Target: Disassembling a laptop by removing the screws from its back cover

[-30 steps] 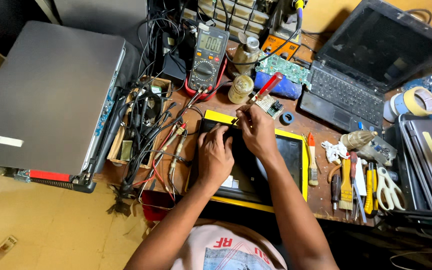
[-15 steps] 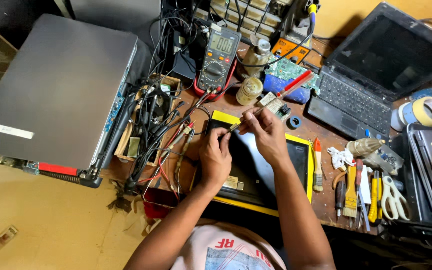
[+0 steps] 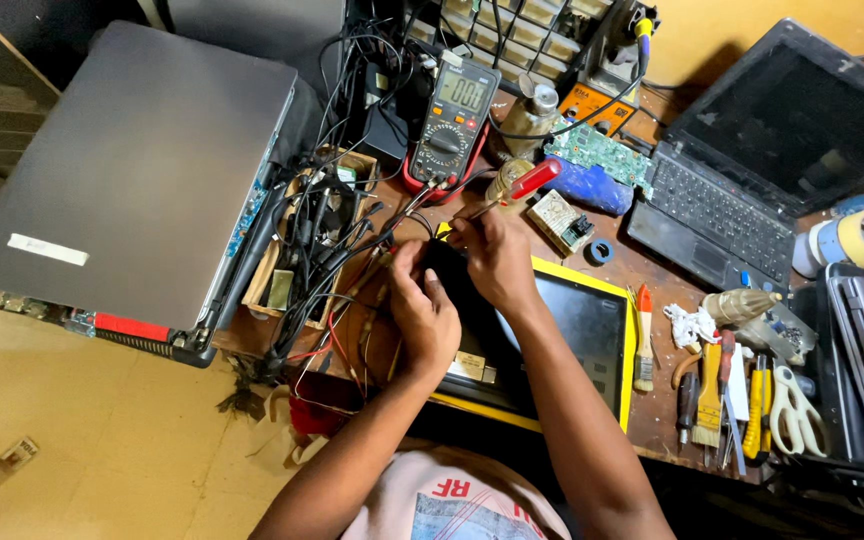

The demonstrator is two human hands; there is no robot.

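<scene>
Both hands had shifted little — right hand (image 3: 497, 262) gripped a red-handled screwdriver (image 3: 512, 190), left hand (image 3: 424, 318) pressed the black, yellow-framed device (image 3: 572, 330) near the tabletop's (image 3: 652, 420) edge; left, a wooden box (image 3: 282, 290) held cables.

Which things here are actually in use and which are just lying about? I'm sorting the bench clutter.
In use:
left hand and right hand, both on the yellow-framed tablet
red-handled screwdriver in the right hand

Lying about:
multimeter
open laptop
closed grey laptop
tape rolls
scissors
green circuit board
</scene>
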